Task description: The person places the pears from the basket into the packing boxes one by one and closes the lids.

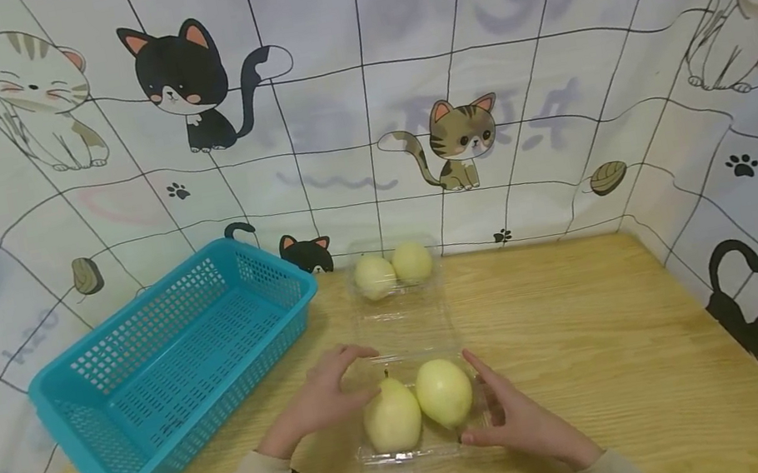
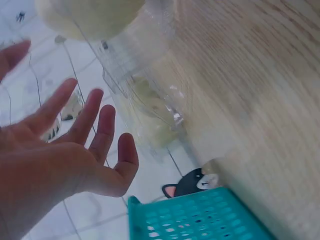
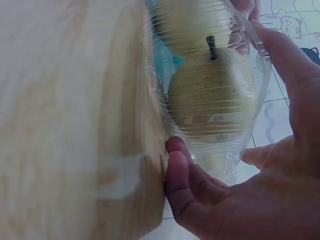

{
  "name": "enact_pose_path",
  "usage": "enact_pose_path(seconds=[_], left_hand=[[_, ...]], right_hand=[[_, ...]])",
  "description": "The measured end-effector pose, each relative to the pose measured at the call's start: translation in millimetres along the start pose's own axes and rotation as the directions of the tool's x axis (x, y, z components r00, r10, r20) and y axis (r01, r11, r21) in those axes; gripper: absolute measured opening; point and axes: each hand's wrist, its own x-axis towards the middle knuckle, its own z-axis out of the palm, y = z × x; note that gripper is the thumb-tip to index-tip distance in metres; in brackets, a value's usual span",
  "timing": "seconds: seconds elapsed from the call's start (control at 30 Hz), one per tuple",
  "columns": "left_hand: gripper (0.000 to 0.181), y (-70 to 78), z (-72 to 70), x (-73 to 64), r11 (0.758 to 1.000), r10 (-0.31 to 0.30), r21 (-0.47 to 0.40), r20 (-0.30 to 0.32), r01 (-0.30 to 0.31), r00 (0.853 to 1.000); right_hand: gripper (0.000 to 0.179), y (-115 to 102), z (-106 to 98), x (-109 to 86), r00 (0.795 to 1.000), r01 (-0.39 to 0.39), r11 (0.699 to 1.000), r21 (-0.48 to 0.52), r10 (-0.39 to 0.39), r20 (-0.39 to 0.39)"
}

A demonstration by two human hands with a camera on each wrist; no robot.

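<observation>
Two pale yellow-green pears, a left pear (image 1: 392,420) and a right pear (image 1: 445,394), sit side by side in a clear plastic box (image 1: 380,460) on the table. The box's transparent lid (image 1: 403,332) lies folded open towards the back. My right hand (image 1: 526,422) holds the box's right side, thumb at the front and forefinger farther back; the right wrist view has its fingers curled against the clear wall (image 3: 215,147). At the left pear, my left hand (image 1: 323,394) has its fingers spread and grips nothing; in the left wrist view, this hand (image 2: 75,155) hangs beside the box.
A turquoise perforated basket (image 1: 181,364) stands on the left of the wooden table (image 1: 554,324). Behind the open lid, close to the cat-print backdrop (image 1: 326,110), another clear box (image 1: 438,260) contains two pears (image 1: 412,262). The backdrop rises along the table's back and sides.
</observation>
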Motion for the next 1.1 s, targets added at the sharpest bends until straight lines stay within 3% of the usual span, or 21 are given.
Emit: enact_pose_path(seconds=[0.07,0.17,0.27,0.37,0.43,0.57,0.73,0.87,1.0,1.1], left_hand=[[0.037,-4.4,-2.6,2.4,0.995,-0.036,-0.09,-0.053,0.031,0.998],[0.034,-11.6,-4.3,7.1,0.966,-0.15,-0.223,-0.083,0.128,0.985],[0.035,-19.6,-4.1,11.3,0.901,-0.292,-0.356,-0.075,0.248,0.954],[0.04,-29.2,-3.4,14.8,0.838,-0.377,-0.451,-0.07,0.308,0.923],[0.043,-36.0,-2.7,16.7,0.811,-0.404,-0.488,-0.071,0.321,0.912],[0.051,-49.7,-0.2,21.3,0.772,-0.413,-0.549,-0.049,0.321,0.91],[0.058,-62.4,1.9,26.5,0.688,-0.413,-0.652,0.011,0.32,0.911],[0.056,-68.0,1.4,29.2,0.674,-0.379,-0.671,0.046,0.309,0.924],[0.051,-72.8,1.2,31.3,0.684,-0.369,-0.657,0.063,0.317,0.927],[0.047,-76.7,2.7,34.9,0.732,-0.349,-0.611,0.046,0.302,0.936]], right_hand=[[0.11,-0.5,-0.7,0.1,1.0,0.003,1.0,-0.03,-0.004,-0.009],[0.108,-0.6,-1.5,0.7,0.999,0.025,0.998,-0.05,-0.027,-0.02],[0.099,0.5,-2.3,1.9,0.998,0.046,0.997,-0.066,-0.049,-0.037],[0.086,1.3,-4.2,3.8,0.997,0.047,0.996,-0.074,-0.052,-0.06],[0.077,1.5,-6.6,5.6,0.996,0.052,0.997,-0.063,-0.057,-0.074],[0.059,-0.4,-12.3,11.7,0.992,0.076,0.997,-0.012,-0.077,-0.104],[0.049,-3.4,-19.6,22.2,0.99,0.031,0.998,0.047,-0.024,-0.136],[0.048,-3.7,-25.2,32.0,0.989,0.004,0.999,0.053,0.004,-0.15],[0.05,-3.3,-29.0,40.7,0.988,-0.02,0.998,0.055,0.028,-0.149],[0.053,-3.0,-30.5,45.9,0.989,-0.04,0.998,0.052,0.048,-0.143]])
